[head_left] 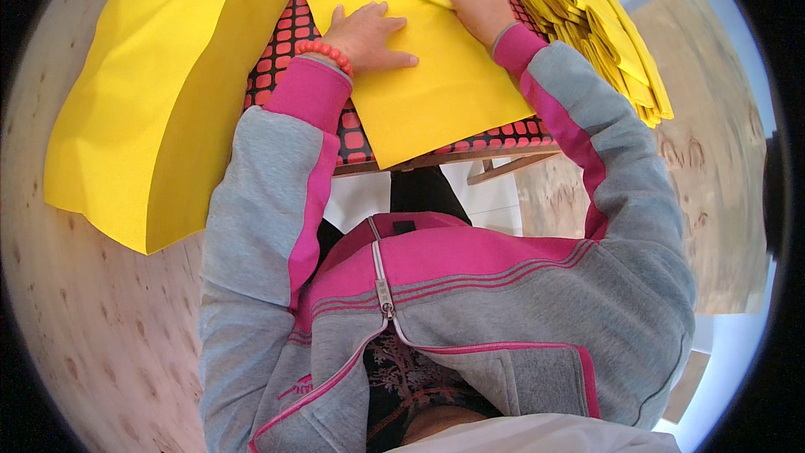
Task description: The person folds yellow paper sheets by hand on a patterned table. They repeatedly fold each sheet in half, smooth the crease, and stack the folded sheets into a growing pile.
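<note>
Two hands flat-pressing a yellow sheet on a small patterned table, pale wood surfaces either side.

Big stack of yellow sheets (159,92) on the left wood surface (92,327); red-and-black grid tabletop (289,33) in the middle; yellow sheet (444,92) on it, top corner folded over; pile of folded yellow pieces (599,29) at right (fanned, overlapping). Left hand (369,33) open, palm down on the sheet; right hand (480,10) pressing the folded corner, fingers flat, gripping nothing.
</note>
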`<state>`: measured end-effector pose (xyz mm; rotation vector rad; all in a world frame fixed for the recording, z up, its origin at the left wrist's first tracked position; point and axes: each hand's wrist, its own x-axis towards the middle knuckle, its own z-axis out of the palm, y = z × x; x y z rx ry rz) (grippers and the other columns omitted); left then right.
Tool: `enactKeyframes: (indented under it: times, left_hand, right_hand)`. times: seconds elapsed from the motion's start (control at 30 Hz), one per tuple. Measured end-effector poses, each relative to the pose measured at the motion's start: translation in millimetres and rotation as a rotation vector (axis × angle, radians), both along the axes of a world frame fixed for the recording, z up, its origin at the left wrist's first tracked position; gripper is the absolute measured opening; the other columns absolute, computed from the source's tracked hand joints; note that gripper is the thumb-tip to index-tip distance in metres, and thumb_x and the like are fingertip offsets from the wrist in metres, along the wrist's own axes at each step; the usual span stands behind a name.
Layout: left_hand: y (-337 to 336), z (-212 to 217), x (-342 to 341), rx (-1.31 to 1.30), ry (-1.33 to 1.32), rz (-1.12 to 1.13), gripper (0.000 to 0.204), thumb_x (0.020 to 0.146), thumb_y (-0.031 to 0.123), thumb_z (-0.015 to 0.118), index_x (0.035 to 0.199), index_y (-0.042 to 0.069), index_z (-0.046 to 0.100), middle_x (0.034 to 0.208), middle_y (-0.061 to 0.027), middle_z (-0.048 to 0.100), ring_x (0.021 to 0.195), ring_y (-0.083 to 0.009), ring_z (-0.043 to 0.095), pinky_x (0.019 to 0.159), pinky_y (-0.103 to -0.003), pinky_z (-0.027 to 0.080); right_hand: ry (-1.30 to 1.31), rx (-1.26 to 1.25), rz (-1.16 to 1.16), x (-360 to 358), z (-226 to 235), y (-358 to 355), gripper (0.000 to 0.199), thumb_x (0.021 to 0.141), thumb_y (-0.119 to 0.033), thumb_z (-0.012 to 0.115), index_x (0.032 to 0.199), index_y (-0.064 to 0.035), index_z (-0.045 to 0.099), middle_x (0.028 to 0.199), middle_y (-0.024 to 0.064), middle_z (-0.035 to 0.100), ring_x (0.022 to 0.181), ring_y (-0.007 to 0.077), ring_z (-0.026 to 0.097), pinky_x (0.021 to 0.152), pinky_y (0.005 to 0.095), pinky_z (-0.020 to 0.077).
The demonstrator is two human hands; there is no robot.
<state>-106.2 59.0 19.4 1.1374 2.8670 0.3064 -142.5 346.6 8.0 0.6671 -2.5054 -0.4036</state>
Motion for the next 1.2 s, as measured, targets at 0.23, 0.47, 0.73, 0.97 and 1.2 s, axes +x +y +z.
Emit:
enactKeyframes:
  times: [0.23,0.47,0.73,0.97,1.2]
  left_hand:
    - [-2,-2,-4,0.023,0.004,0.019,0.082,0.080,0.069,0.063,0.143,0.018,0.055,0.152,-0.0203,0.043,0.143,-0.0366,0.038,0.116,-0.065,0.020]
    - [-4,-6,-7,0.053,0.036,-0.002,0.083,0.080,0.069,0.063,0.143,0.016,0.055,0.149,-0.0209,0.045,0.141,-0.0376,0.040,0.116,-0.065,0.020]
    - [-4,-6,-6,0.014,0.060,0.021,0.083,0.080,0.070,0.063,0.143,0.016,0.055,0.149,-0.0190,0.047,0.140,-0.0360,0.042,0.114,-0.066,0.023]
    - [-2,-6,-9,-0.003,0.064,0.017,0.081,0.081,0.070,0.063,0.141,0.016,0.057,0.150,-0.0171,0.046,0.140,-0.0344,0.043,0.113,-0.068,0.024]
    - [-4,-7,-11,-0.002,0.076,0.011,0.083,0.082,0.071,0.062,0.143,0.016,0.056,0.151,-0.0172,0.046,0.142,-0.0346,0.042,0.113,-0.068,0.024]
  right_hand:
    - [-1.240,-1.268,-0.418,-20,30,53,0.026,0.095,-0.029,0.069,0.104,-0.0049,0.066,0.082,0.0005,0.069,0.059,0.0078,0.060,0.052,0.0255,0.0484]
    - [-0.280,-0.059,-0.075,-2,23,33,0.016,0.090,-0.021,0.069,0.095,-0.0091,0.059,0.076,0.0069,0.064,0.068,0.0223,0.064,0.057,0.0336,0.0528]
    - [-0.453,-0.370,-0.282,6,27,28,0.039,0.090,-0.046,0.068,0.098,-0.0072,0.068,0.087,0.0109,0.072,0.081,0.0240,0.071,0.069,0.0323,0.0572]
    - [-1.214,-1.296,-0.582,7,42,75,0.042,0.101,-0.052,0.053,0.101,-0.0140,0.069,0.092,-0.0042,0.074,0.075,0.0052,0.068,0.069,0.0241,0.0564]
    - [-1.235,-1.274,-0.504,22,43,70,0.029,0.099,-0.033,0.065,0.113,-0.0085,0.068,0.104,0.0050,0.076,0.085,0.0094,0.073,0.074,0.0243,0.0600]
